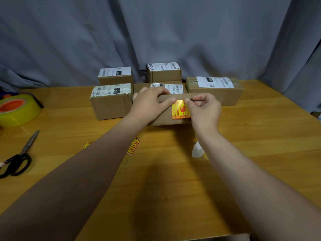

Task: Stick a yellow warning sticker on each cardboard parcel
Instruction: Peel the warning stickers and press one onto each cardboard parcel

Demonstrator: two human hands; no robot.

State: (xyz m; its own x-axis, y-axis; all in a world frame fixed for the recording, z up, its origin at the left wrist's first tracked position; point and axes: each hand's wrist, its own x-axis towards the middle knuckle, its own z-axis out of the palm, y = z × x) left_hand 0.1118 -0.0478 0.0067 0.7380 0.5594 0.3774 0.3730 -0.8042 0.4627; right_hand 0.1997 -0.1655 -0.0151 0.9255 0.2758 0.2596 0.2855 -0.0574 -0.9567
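Observed glossy square yellow sticker [180, 111] on matte cardboard parcel [178, 96]; pinched at top by fingers of right hand [203, 108]; parcel rim clasped by left hand [150, 105].

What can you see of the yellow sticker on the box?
The sticker is glossy yellow with a red border, a red glass symbol and a red strip of yellow characters at the bottom. It sits on the front face of the middle box, glare at its top. The left hand touches its top left corner; the right hand pinches its top right, hiding that edge.
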